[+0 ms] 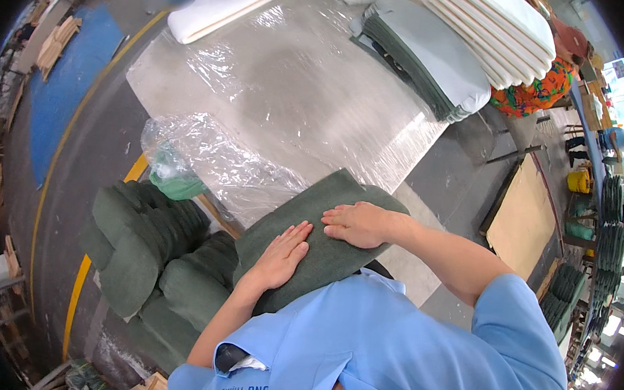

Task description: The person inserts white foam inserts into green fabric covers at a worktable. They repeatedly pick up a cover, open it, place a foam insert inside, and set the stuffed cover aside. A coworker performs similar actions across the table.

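both hands lie flat with fingers stretched out and grasping nothing, the left hand [283, 255] and the right hand [357, 224] resting side by side on a dark green padded piece [321, 265], which sits at the near corner of a pale table [140, 71], against the front of the blue shirt [425, 336]. bunched clear plastic [213, 143] hangs over the table's left edge beside a light green bundle [175, 183], though whether it contains that bundle i cannot tell; the shirt's gaping chest pocket [222, 355] holds something black and white.
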`<state>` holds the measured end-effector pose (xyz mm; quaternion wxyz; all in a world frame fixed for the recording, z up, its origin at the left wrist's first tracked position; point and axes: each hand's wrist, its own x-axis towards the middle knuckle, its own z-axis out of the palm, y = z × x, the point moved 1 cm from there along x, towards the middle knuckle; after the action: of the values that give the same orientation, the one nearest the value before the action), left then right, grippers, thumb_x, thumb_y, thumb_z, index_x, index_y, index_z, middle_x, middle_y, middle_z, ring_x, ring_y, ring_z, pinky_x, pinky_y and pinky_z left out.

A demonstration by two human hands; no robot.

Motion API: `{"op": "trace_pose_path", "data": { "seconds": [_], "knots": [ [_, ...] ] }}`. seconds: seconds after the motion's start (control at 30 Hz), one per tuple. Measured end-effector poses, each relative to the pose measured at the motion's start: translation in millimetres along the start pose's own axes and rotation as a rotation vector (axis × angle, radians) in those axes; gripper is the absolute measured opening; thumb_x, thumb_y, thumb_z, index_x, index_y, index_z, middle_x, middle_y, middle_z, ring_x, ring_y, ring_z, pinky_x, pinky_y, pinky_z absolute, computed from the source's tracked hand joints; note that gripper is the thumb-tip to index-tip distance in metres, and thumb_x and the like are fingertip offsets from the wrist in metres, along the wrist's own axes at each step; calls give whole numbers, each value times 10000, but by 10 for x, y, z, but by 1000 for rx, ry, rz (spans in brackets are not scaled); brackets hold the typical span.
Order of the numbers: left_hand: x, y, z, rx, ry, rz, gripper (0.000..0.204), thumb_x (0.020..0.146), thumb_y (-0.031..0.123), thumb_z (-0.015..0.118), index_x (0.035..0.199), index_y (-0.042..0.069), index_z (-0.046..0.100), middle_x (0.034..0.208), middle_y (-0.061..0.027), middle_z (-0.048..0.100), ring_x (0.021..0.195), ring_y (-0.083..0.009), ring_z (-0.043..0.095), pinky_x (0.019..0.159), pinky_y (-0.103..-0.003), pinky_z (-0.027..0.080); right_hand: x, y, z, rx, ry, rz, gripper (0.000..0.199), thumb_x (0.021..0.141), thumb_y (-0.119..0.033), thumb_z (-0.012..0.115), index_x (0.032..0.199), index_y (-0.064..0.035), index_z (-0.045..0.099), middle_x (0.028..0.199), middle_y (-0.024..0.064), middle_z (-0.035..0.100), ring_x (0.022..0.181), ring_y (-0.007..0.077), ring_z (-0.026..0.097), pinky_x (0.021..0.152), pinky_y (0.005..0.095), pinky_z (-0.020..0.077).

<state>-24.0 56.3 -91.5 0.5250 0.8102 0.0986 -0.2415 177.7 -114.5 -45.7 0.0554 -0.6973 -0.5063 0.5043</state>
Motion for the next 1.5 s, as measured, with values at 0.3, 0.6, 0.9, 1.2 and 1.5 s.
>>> {"op": "trace_pose_path", "data": {
  "seconds": [0.3, 0.6, 0.9, 1.2, 1.5],
  "knots": [
    [-841, -897, -135, -170, 374, -197, 502, 1077, 329, 619, 1493, 49, 606, 1628, -169, 494, 1498, -314, 477, 1216, -383, 388, 90, 659, -469, 43, 45, 242, 616, 1083, -513, 497, 1512, -82, 596, 1509, 164, 625, 1385, 355, 591, 1157, 424, 462],
    [-1197, -421, -49, -992, 677, -426, 718, 1054, 320, 677, 1629, -5, 395, 1607, -164, 473, 1449, -234, 459, 1221, -334, 318, -427, 743, -218, 1185, 960, 228, 418, 942, -202, 805, 1307, -21, 712, 1148, 120, 751, 1063, 202, 682, 907, 356, 551],
    [-422, 561, 9, -119, 1333, 545, 912, 1065, 345, 609, 1684, -66, 81, 1683, -339, 203, 1530, -428, 304, 1260, -503, 240, -686, -703, -555, 1703, 1287, -681, 782, 861, -83, 875, 1515, -89, 447, 1423, 127, 606, 1270, 270, 616, 1089, 456, 513],
    [-471, -391, -324, -1108, 486, -85, 801, 1098, 711, 254, 1558, 99, 490, 1360, -176, 699, 1154, -309, 694, 1007, -501, 532, -1402, -742, -596, 349, 1011, -335, 678, 787, -92, 877, 1409, -98, 607, 1153, 140, 764, 1063, 314, 748, 909, 390, 596],
    [-61, -27, -1288, -712, -167, -133, 449, 1111, 316, 613, 1486, 71, 588, 1029, -18, 696, 940, -128, 678, 773, -272, 558, -1002, -842, -273, -347, 794, -668, 667, 770, -63, 704, 1425, -78, 577, 1175, 138, 719, 1029, 367, 720, 837, 465, 585]
  ]
}}
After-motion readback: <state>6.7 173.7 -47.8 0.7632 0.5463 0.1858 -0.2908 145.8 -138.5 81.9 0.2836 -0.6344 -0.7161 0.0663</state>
